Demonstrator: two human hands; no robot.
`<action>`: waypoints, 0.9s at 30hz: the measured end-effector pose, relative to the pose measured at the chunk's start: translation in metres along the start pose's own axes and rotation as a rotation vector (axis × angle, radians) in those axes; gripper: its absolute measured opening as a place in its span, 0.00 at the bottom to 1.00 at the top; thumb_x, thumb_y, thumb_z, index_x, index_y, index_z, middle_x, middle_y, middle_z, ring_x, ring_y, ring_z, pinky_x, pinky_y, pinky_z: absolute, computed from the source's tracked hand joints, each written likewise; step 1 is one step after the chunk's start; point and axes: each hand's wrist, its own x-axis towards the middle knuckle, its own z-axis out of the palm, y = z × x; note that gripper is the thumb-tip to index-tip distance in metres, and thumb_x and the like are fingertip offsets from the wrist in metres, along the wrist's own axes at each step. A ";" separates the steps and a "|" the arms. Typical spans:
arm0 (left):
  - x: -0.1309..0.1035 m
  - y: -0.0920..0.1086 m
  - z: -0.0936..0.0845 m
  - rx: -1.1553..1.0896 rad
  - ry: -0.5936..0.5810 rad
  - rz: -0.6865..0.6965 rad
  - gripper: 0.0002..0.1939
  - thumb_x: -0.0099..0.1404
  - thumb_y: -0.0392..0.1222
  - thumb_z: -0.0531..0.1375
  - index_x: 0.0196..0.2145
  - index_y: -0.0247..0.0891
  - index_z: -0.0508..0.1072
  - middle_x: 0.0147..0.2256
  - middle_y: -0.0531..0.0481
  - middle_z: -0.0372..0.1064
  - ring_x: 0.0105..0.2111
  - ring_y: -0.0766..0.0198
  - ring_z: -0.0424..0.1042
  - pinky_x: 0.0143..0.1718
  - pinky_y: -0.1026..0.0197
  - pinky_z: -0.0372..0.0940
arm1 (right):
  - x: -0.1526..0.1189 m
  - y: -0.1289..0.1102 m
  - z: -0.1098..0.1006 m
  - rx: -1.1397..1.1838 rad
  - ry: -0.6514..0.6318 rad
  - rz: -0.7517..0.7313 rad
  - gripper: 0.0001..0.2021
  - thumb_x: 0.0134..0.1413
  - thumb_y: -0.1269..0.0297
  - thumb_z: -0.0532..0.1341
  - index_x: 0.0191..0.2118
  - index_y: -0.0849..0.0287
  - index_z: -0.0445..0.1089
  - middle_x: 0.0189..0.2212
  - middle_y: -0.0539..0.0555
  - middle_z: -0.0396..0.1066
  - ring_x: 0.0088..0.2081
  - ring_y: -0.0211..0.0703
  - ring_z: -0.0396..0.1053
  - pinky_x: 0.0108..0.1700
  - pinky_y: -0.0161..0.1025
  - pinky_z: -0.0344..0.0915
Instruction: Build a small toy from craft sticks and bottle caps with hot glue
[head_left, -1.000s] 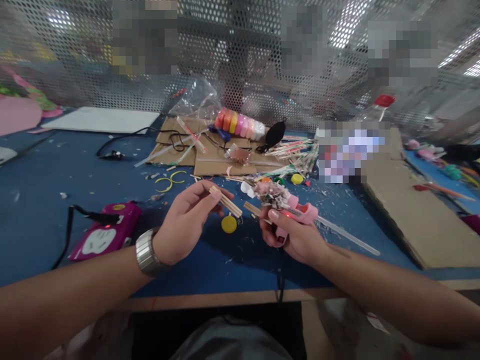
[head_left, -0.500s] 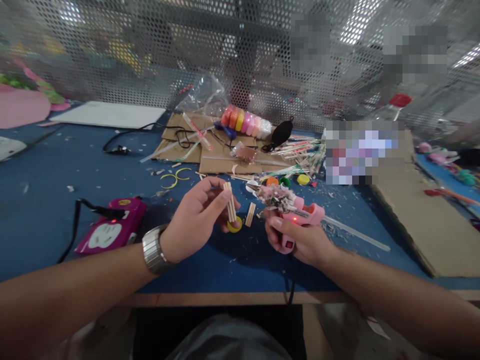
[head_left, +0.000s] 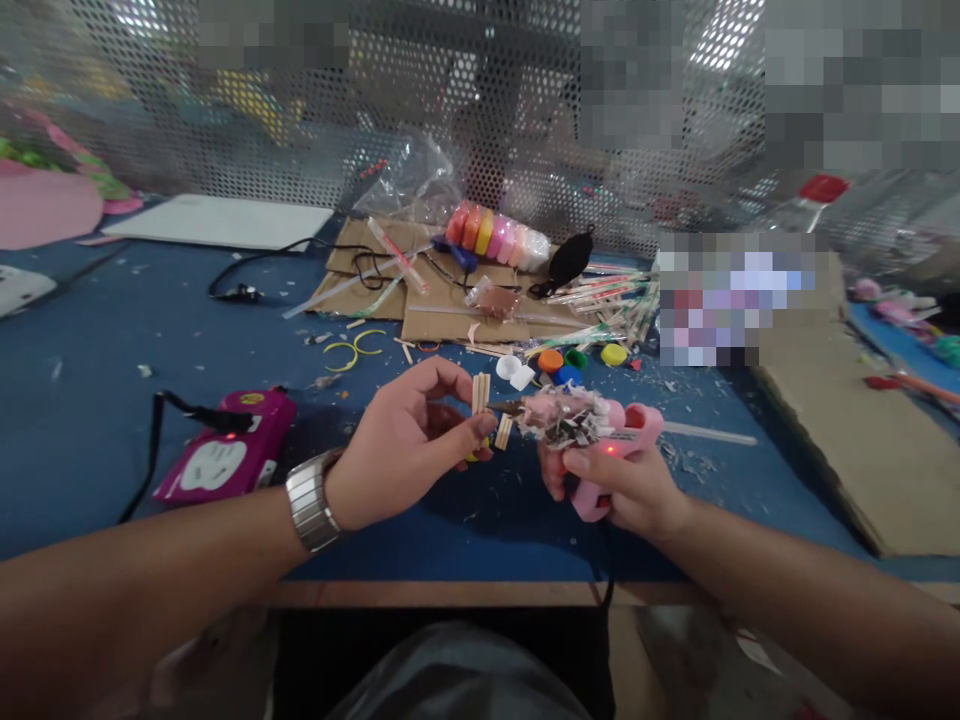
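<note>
Between both hands (head_left: 517, 458), glue gun (head_left: 600, 440)

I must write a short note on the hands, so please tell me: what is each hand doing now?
Left hand: closed, holding a small flat bundle of pale wooden sticks.
Right hand: closed around a pink plastic glue gun.

Reaching in from both sides, forearms slanting inward; left hand (head_left: 412, 440) pinching with thumb and fingers (metal band on that wrist), right hand (head_left: 619, 480) wrapped in a curled grip.
</note>
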 end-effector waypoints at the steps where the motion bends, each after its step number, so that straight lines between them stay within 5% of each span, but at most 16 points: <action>1: 0.000 0.000 0.001 -0.008 -0.003 0.011 0.21 0.66 0.47 0.77 0.39 0.40 0.68 0.29 0.54 0.75 0.28 0.60 0.85 0.24 0.68 0.75 | 0.000 0.000 0.000 0.015 -0.008 -0.008 0.19 0.51 0.44 0.79 0.33 0.55 0.80 0.24 0.53 0.75 0.25 0.48 0.71 0.28 0.45 0.65; 6: 0.001 0.001 0.002 -0.054 -0.003 0.012 0.22 0.66 0.45 0.77 0.34 0.40 0.65 0.29 0.54 0.76 0.28 0.63 0.84 0.25 0.68 0.75 | 0.002 0.002 0.000 0.101 -0.025 0.037 0.20 0.50 0.44 0.78 0.32 0.55 0.78 0.27 0.54 0.74 0.28 0.48 0.70 0.31 0.46 0.65; 12: 0.005 -0.001 -0.001 -0.129 -0.002 -0.059 0.26 0.64 0.50 0.79 0.45 0.40 0.69 0.36 0.45 0.86 0.29 0.59 0.85 0.25 0.65 0.76 | 0.003 -0.002 0.004 0.166 0.003 0.002 0.19 0.48 0.45 0.79 0.32 0.55 0.78 0.28 0.53 0.70 0.30 0.47 0.67 0.31 0.45 0.65; 22: 0.002 0.002 -0.002 -0.112 -0.052 -0.053 0.24 0.64 0.51 0.79 0.36 0.37 0.69 0.34 0.45 0.84 0.30 0.62 0.84 0.26 0.68 0.76 | 0.004 0.002 0.000 0.169 -0.066 -0.065 0.19 0.52 0.49 0.78 0.40 0.56 0.77 0.30 0.51 0.69 0.30 0.44 0.67 0.30 0.41 0.64; 27: 0.001 0.001 0.000 -0.124 -0.070 0.011 0.23 0.64 0.45 0.79 0.31 0.36 0.68 0.30 0.53 0.76 0.30 0.64 0.84 0.27 0.70 0.75 | 0.004 0.004 -0.002 0.096 -0.121 -0.107 0.18 0.56 0.48 0.77 0.41 0.55 0.77 0.27 0.50 0.69 0.29 0.42 0.65 0.31 0.41 0.62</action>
